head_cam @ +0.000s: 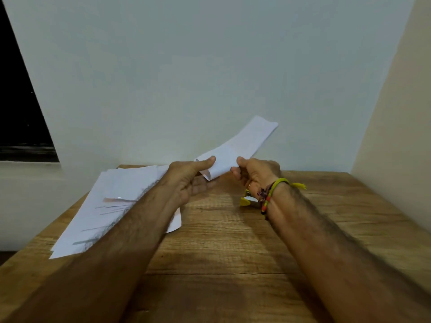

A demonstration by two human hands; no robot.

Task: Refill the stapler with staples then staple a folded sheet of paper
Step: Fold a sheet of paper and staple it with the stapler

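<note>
On top of a brown wood table set in a corner of pale walls, with a dark window at the left, lies a messy pile of white papers. Above the table both hands hold up one long folded white sheet — the left hand pinches its near end with thumb on top, and the right hand grips it just beside. A small yellow stapler sits on the table under the right wrist, partly hidden — no writing can be read anywhere.
</note>
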